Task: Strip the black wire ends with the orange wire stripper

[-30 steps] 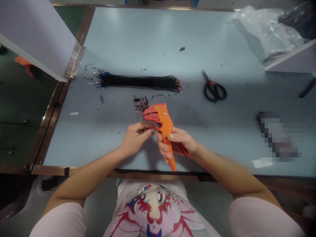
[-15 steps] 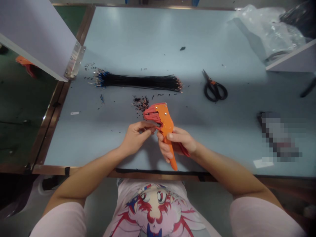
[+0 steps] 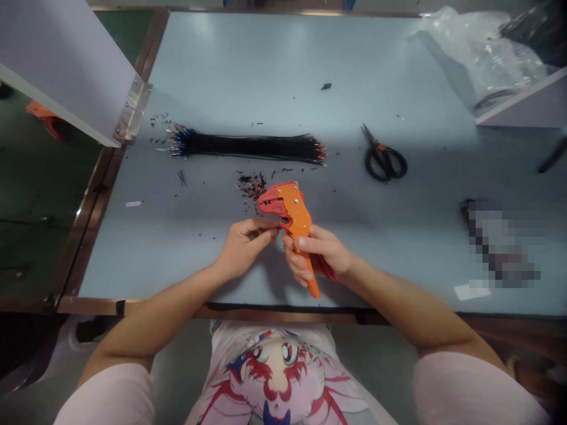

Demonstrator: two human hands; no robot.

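Note:
My right hand [image 3: 316,254] is wrapped round the handles of an orange and red wire stripper [image 3: 300,218], whose red jaws point to the left. Just left of the tool, my left hand [image 3: 248,242] is closed in a pinch near its lower red part; what the fingertips hold is too small to make out. Small black and copper-coloured scraps [image 3: 252,186] lie in a pile beside the jaws. Behind them a long bundle of black wires [image 3: 252,147] lies across the table, with blue and metal ends at its left and copper ends at its right.
Black-handled scissors [image 3: 385,159] lie right of the bundle. Farther right are a blurred-out dark object [image 3: 500,242], a white label [image 3: 472,292] and a clear plastic bag [image 3: 482,53]. Upright panels [image 3: 66,65] flank the blue-grey table [image 3: 283,59].
The stripper has turned slightly in my right hand, and its orange handle end sits a little higher. My left hand has barely moved.

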